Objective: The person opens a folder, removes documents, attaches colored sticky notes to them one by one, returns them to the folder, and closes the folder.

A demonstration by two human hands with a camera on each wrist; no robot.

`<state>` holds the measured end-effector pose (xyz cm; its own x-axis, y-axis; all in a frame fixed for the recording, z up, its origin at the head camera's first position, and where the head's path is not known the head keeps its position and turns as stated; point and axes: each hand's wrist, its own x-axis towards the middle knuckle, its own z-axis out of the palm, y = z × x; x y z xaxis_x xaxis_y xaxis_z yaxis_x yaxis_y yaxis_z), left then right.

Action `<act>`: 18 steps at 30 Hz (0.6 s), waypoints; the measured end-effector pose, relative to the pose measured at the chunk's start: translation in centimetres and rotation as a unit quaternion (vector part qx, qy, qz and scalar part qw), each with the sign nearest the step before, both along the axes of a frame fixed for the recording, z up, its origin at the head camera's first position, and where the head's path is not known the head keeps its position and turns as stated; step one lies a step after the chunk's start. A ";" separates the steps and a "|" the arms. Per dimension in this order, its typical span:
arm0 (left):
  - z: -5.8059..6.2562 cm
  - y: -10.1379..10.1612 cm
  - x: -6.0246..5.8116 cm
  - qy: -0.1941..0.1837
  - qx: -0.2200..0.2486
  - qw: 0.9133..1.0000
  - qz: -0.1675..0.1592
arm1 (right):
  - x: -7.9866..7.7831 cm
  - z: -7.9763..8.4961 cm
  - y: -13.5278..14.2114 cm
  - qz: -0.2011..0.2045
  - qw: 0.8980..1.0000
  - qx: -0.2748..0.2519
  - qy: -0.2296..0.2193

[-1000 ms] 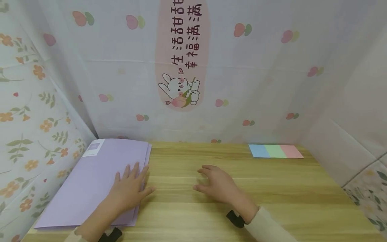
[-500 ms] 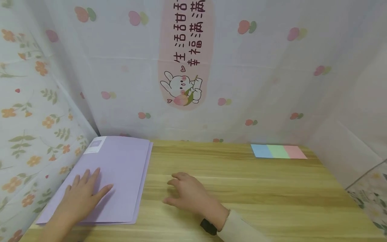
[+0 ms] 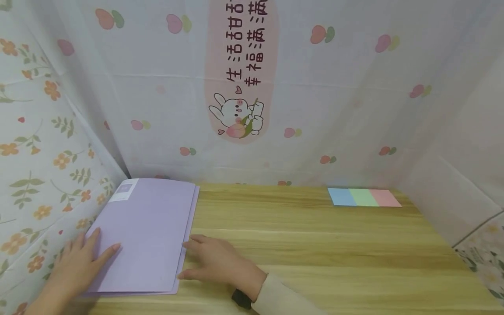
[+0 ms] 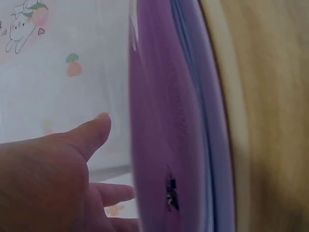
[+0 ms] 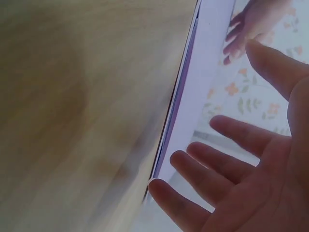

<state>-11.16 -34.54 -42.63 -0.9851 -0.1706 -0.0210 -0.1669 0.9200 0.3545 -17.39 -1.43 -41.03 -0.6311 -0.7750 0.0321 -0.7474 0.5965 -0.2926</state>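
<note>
A pale purple folder (image 3: 145, 236) with a white label in its far left corner lies closed at the left of the table. My left hand (image 3: 75, 267) is at its left edge, thumb over the cover and fingers along the side. My right hand (image 3: 218, 262) is at the opposite edge, its fingertips right at the folder's rim. In the left wrist view the folder's (image 4: 159, 116) layered edge shows beside the spread thumb and fingers. The right wrist view has the right hand's fingers (image 5: 207, 179) loosely extended by the folder's thin edge.
A strip of blue, green and pink paper (image 3: 364, 197) lies at the back right of the wooden table (image 3: 315, 249). Printed white cloth (image 3: 295, 87) hangs behind the table and along both sides.
My left hand has slid left across the folder to its left edge. The right hand has come left over the table to the folder's right edge. The folder lies about where it was.
</note>
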 end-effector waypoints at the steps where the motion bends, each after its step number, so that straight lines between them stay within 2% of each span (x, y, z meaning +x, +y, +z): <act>1: -0.1 0.0 0.0 0.000 0.000 1.000 0.003 | 0.0 -0.1 -0.2 0.007 1.000 0.004 0.005; 6: -0.6 -0.5 0.1 0.012 0.001 1.000 0.011 | 0.0 -0.6 -1.3 0.046 0.998 0.035 0.021; 10: -1.1 -0.9 -0.1 0.016 0.015 1.000 0.003 | 0.1 -0.7 -1.8 0.075 0.995 0.059 0.042; 13: -1.4 -1.0 -0.3 0.010 0.018 1.000 -0.003 | 0.2 -0.7 -2.2 0.085 0.992 0.077 0.053; 18: -1.7 -0.8 -0.4 0.001 0.015 1.000 -0.002 | 0.2 -0.9 -2.8 0.099 0.986 0.129 0.045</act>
<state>-11.54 -35.36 -44.32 -0.9859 -0.1656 -0.0247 -0.1623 0.9095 0.3826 -17.22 -4.22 -41.98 -0.4707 -0.8724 -0.1321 -0.8725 0.4825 -0.0775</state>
